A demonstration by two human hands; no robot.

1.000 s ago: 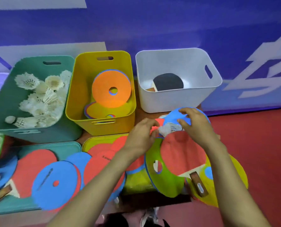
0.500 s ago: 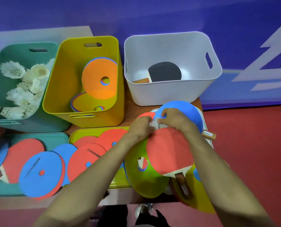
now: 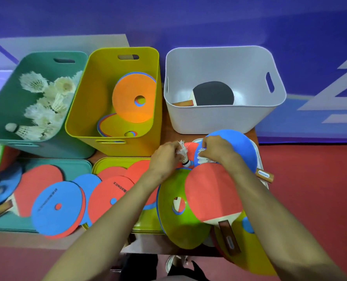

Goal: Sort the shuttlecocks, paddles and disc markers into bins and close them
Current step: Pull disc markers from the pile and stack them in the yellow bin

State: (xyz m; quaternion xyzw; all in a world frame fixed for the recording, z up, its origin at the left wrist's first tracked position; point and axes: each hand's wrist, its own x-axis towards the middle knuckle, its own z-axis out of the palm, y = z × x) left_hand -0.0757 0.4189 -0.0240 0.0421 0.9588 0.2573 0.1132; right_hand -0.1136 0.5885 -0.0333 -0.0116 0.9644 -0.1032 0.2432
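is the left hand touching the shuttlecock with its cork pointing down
Touching: the head view shows the left hand pinching the feathers of the shuttlecock, no gap between them.

1. The left bin (image 3: 73, 63) is teal; its shuttlecocks (image 3: 37, 116) are white.
2. The middle bin (image 3: 99, 88) is yellow; its top disc marker (image 3: 128, 106) is orange.
3. The right bin (image 3: 219, 65) is white; its paddle (image 3: 213, 93) is black-faced.
4. In front lie a blue disc marker (image 3: 57, 216), a red disc marker (image 3: 105, 197) and a lime-green disc marker (image 3: 180, 230).
5. The front paddle (image 3: 211, 191) is red-faced and brown-handled.
6. The loose shuttlecock (image 3: 183, 154) is white, dark-banded at the cork.
7. The floor (image 3: 310, 189) is red.
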